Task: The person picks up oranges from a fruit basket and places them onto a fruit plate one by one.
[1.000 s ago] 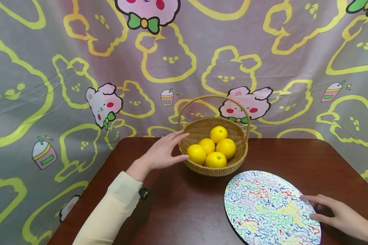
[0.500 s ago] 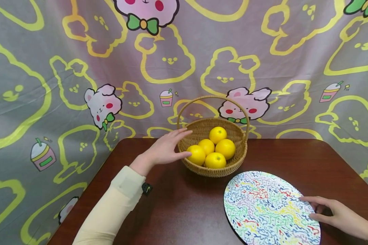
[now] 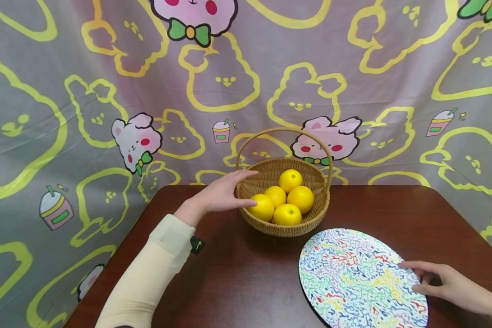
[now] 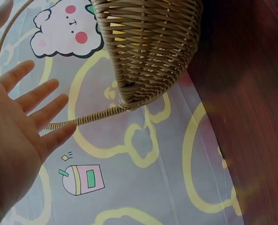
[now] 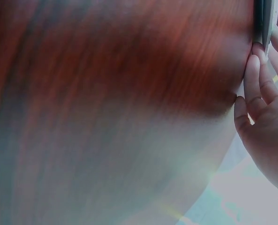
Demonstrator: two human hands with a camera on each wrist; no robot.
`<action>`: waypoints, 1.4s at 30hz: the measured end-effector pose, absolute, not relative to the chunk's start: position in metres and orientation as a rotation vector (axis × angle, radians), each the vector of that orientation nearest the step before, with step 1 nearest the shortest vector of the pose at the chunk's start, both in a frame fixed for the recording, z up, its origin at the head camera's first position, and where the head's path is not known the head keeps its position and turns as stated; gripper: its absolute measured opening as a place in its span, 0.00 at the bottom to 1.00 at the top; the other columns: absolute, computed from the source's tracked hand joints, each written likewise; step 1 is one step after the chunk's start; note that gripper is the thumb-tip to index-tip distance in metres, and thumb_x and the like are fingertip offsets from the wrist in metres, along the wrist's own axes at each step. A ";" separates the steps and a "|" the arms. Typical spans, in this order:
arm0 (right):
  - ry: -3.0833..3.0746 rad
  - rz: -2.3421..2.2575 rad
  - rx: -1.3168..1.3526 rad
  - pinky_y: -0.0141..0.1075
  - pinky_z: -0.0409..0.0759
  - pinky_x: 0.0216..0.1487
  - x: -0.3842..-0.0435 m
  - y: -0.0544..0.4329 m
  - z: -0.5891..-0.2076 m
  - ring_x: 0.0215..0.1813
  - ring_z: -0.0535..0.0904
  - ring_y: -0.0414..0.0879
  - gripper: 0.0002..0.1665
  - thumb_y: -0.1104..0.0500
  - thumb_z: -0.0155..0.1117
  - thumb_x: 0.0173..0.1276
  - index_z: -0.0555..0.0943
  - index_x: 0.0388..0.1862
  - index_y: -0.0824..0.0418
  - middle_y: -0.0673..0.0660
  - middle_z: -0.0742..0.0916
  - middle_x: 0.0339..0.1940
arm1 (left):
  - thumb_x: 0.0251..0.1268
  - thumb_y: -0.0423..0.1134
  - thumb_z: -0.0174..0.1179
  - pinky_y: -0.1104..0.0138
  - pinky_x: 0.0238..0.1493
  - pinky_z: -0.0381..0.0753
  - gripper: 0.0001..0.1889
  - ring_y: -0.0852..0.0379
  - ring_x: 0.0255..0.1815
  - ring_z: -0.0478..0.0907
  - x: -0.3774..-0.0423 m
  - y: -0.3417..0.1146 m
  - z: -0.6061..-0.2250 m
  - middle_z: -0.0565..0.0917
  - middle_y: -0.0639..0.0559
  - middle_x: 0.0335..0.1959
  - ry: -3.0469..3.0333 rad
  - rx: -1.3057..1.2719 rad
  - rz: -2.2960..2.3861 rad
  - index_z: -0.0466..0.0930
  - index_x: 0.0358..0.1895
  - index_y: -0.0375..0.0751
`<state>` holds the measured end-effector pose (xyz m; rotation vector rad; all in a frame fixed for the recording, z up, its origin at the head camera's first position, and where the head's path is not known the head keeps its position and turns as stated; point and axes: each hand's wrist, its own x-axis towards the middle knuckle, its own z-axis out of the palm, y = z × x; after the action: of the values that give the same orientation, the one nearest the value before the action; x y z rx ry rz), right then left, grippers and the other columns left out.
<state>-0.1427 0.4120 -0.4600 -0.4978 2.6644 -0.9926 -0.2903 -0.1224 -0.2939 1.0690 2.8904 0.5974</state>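
Observation:
A wicker basket (image 3: 287, 229) with a tall arched handle holds several round yellow oranges (image 3: 287, 214). My left hand (image 3: 223, 191) is at the basket's left side, fingers extended and thumb apart. In the head view its thumb overlaps the leftmost orange (image 3: 264, 209). The left wrist view shows the palm (image 4: 12, 136) with spread fingers beside the basket handle (image 4: 96, 115), holding nothing. At the right, my right hand (image 3: 447, 284) pinches the edge of a round white board (image 3: 352, 273) covered in colourful squiggles. Its thumb and index finger lie on top; other fingers curl at the edge, partly hidden.
Everything stands on a dark red-brown wooden table (image 3: 229, 282). A grey-pink curtain (image 3: 156, 82) with yellow outlines and cartoon rabbits hangs close behind the table and along its left side. The board lies in front and right of the basket.
My left hand has shifted slightly right and up along the basket, its thumb now overlapping the leftmost orange. The right hand and the board look nearly unchanged.

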 end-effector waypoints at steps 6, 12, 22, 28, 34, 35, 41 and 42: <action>2.651 -1.024 -0.505 0.32 0.70 0.27 -0.145 0.411 -0.459 0.30 0.72 0.38 0.29 0.57 0.66 0.66 0.73 0.61 0.71 0.46 0.76 0.31 | 0.56 0.60 0.67 0.53 0.67 0.61 0.43 0.52 0.71 0.59 -0.294 -0.116 -0.293 0.63 0.54 0.72 2.824 1.038 0.663 0.60 0.74 0.55; 2.642 -1.092 -0.613 0.33 0.70 0.26 -0.145 0.412 -0.460 0.29 0.72 0.39 0.25 0.61 0.65 0.67 0.75 0.62 0.63 0.44 0.76 0.31 | 0.57 0.55 0.69 0.55 0.67 0.63 0.40 0.54 0.70 0.61 -0.300 -0.110 -0.293 0.65 0.54 0.71 2.765 1.031 0.631 0.62 0.73 0.56; 2.627 -1.102 -0.576 0.33 0.70 0.27 -0.144 0.411 -0.459 0.30 0.72 0.40 0.26 0.60 0.66 0.66 0.74 0.62 0.65 0.45 0.77 0.32 | 0.54 0.51 0.72 0.54 0.66 0.63 0.38 0.51 0.69 0.63 -0.318 -0.105 -0.295 0.67 0.55 0.70 2.684 1.025 0.644 0.67 0.70 0.57; 2.633 -1.074 -0.534 0.32 0.69 0.28 -0.143 0.408 -0.456 0.30 0.71 0.39 0.27 0.60 0.65 0.67 0.73 0.62 0.68 0.46 0.76 0.32 | 0.54 0.47 0.73 0.52 0.64 0.66 0.37 0.44 0.70 0.62 -0.324 -0.103 -0.302 0.68 0.49 0.70 2.619 1.006 0.713 0.68 0.69 0.56; 2.628 -1.054 -0.504 0.32 0.70 0.29 -0.142 0.406 -0.454 0.31 0.71 0.38 0.27 0.61 0.65 0.68 0.71 0.62 0.72 0.47 0.76 0.33 | 0.54 0.46 0.73 0.52 0.64 0.65 0.37 0.43 0.70 0.61 -0.328 -0.098 -0.306 0.67 0.48 0.70 2.608 0.965 0.707 0.69 0.69 0.54; 2.628 -1.055 -0.506 0.32 0.70 0.29 -0.141 0.406 -0.454 0.31 0.71 0.38 0.27 0.61 0.64 0.68 0.71 0.62 0.72 0.47 0.77 0.33 | 0.54 0.46 0.73 0.52 0.64 0.65 0.37 0.43 0.70 0.61 -0.329 -0.097 -0.307 0.67 0.48 0.70 2.607 0.967 0.702 0.69 0.69 0.53; 2.622 -1.079 -0.529 0.32 0.70 0.28 -0.140 0.408 -0.456 0.30 0.71 0.39 0.26 0.61 0.64 0.68 0.72 0.62 0.70 0.46 0.76 0.32 | 0.53 0.47 0.74 0.55 0.65 0.65 0.37 0.45 0.69 0.63 -0.333 -0.091 -0.310 0.68 0.50 0.69 2.604 0.978 0.661 0.70 0.68 0.49; 2.623 -1.081 -0.527 0.32 0.70 0.27 -0.140 0.408 -0.456 0.30 0.71 0.39 0.26 0.61 0.64 0.68 0.73 0.62 0.70 0.46 0.76 0.32 | 0.53 0.48 0.74 0.55 0.65 0.65 0.37 0.46 0.69 0.63 -0.334 -0.090 -0.310 0.68 0.50 0.69 2.606 0.976 0.650 0.70 0.68 0.49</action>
<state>-0.1404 0.4083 -0.4561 -0.5266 2.6231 -1.0809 -0.3339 -0.0901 -0.3101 0.9756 2.6059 0.6504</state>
